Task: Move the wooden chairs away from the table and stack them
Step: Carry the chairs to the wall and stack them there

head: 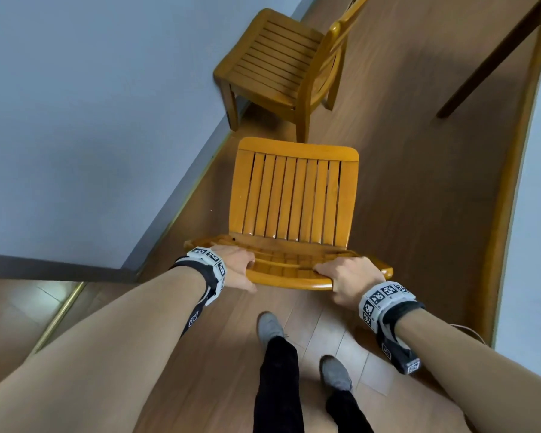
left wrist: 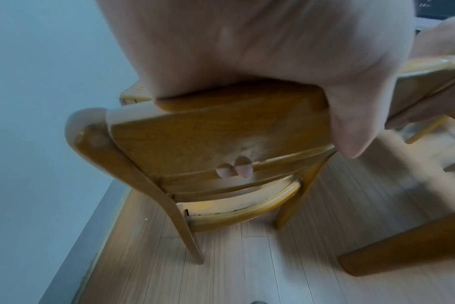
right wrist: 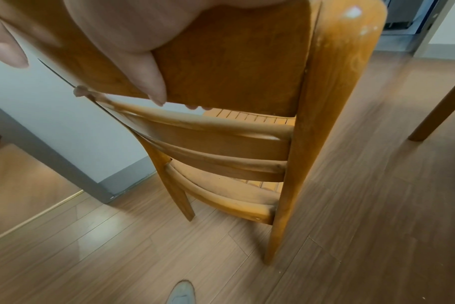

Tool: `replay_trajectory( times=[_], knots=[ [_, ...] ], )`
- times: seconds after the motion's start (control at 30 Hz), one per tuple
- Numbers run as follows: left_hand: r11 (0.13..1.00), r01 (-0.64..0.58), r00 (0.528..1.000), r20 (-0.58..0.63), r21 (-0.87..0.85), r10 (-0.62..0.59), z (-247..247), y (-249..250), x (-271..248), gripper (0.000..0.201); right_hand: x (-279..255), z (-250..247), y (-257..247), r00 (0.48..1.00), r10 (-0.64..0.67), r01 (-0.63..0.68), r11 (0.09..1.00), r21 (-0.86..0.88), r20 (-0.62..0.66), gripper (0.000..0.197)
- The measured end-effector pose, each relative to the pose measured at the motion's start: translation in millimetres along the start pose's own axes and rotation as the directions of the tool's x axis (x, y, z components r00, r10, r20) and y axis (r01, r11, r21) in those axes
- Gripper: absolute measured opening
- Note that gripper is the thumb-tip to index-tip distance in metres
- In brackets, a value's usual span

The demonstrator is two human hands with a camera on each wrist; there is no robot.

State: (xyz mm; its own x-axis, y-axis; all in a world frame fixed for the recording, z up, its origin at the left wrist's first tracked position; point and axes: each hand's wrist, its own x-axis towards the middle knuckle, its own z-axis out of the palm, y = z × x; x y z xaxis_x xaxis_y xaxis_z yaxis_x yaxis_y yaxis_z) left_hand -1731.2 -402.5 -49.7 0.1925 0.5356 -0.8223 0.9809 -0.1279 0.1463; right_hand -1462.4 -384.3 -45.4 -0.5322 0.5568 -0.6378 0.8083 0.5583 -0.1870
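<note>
While the top rail of the near honey-coloured slatted wooden chair was gripped by the left hand and right hand, a second matching wooden chair stood beyond by the wall; stacking was judged undone.

Near honey-orange slatted wooden chair, far darker amber slatted wooden chair (same stripes), brown plank floor, pale blue-grey wall, black-and-white checker-marked wristbands.
</note>
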Motion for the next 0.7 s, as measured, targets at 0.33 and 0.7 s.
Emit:
replay_trajectory(
  times=[0.33, 0.7],
  knots=[
    [0.988, 0.074, 0.996, -0.048, -0.137, -0.082, 19, 19, -1, 0.088, 0, -5, 21, 0.996, -0.092, 0.092, 0.991, -0.101, 0.009, 0.042],
    [0.942, 0.144, 0.98, -0.092, -0.302, -0.179, -6, 18, 25, 0.086, 53, -66, 58, 0.983, -0.17, 0.181, 0.943, -0.278, 0.064, 0.047]
  ],
)
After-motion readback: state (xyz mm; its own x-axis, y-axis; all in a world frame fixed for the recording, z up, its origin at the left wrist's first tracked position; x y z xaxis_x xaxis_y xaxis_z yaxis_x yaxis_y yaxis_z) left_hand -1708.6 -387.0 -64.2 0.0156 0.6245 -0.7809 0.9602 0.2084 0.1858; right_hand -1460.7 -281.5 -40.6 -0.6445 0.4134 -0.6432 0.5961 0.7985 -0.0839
